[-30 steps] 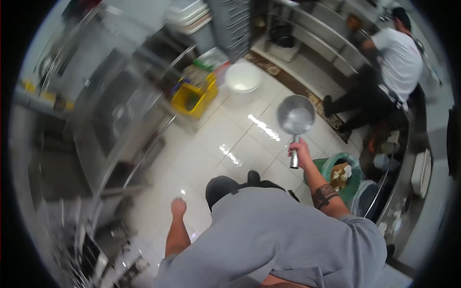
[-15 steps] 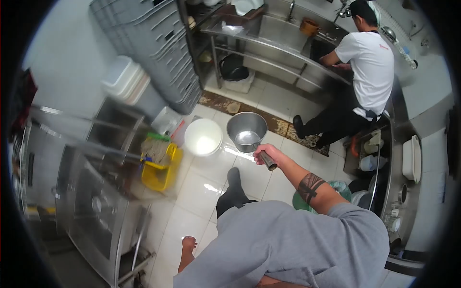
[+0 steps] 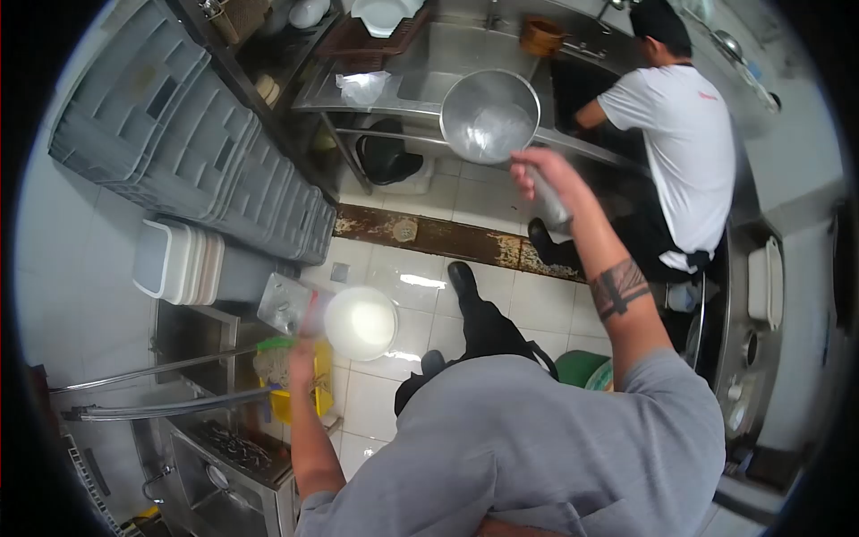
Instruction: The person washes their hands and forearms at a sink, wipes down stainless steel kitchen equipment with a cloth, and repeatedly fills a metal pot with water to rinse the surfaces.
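A round metal saucepan (image 3: 489, 116) is raised in front of me, its inside showing, over the front edge of the steel sink counter (image 3: 420, 80). My right hand (image 3: 544, 179) is wrapped round its handle, which is slightly blurred. My left hand (image 3: 302, 362) hangs low on the left, above the yellow bucket (image 3: 319, 385) and near the white round tub (image 3: 361, 323) on the floor. It is smeared by motion, so its fingers cannot be made out.
A co-worker in a white shirt (image 3: 689, 152) bends over the sink on the right. Stacked grey crates (image 3: 179, 134) stand at the left. A rusty floor channel (image 3: 429, 237) crosses the tiles before the counter. A green bin (image 3: 582, 368) is beside me.
The view has turned, and I am closer to the sink counter. The saucepan in my right hand has moved from above the floor up to the counter's edge. My left hand has risen.
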`<state>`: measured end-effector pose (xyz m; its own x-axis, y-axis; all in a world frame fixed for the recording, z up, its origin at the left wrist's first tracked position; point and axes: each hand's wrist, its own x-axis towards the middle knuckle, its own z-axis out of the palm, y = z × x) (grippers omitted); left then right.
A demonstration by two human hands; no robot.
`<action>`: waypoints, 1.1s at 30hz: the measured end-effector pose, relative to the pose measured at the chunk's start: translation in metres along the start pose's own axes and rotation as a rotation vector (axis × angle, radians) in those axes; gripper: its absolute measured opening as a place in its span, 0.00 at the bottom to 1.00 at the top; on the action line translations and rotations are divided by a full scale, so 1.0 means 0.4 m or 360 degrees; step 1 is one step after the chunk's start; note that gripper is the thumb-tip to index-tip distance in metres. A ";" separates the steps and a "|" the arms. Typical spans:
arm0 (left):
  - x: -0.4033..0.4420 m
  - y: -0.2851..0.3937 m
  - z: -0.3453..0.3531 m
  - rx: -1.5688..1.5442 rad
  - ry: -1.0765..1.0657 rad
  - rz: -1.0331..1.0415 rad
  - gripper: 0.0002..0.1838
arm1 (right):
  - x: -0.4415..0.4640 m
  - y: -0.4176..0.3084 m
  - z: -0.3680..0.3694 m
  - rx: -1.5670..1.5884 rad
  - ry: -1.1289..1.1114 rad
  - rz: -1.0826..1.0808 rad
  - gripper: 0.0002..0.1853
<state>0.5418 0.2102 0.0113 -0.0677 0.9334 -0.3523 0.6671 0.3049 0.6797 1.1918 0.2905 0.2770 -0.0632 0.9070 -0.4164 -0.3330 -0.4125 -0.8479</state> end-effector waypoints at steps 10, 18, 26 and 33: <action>-0.406 -0.014 0.145 0.0919 -0.1108 0.0178 0.08 | 0.852 -0.215 -0.567 -0.0377 0.0449 0.0334 0.07; -0.704 0.264 0.161 0.0961 -0.1108 -0.0436 0.15 | 1.251 0.122 -0.864 -0.2583 0.1489 0.0380 0.14; -0.674 0.344 0.202 -0.0811 -0.0372 -0.1608 0.15 | 1.387 0.180 -0.713 -0.0924 0.0348 0.0963 0.10; -0.628 0.342 0.252 0.0576 -0.0757 -0.0739 0.14 | 1.309 0.147 -0.659 -0.0266 -0.0357 0.0044 0.23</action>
<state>0.7248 -0.0016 0.1279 -0.1282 0.5171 -0.8463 0.8557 0.4891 0.1692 1.3871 0.7189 -0.0774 -0.2830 0.8836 -0.3731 -0.1693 -0.4290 -0.8873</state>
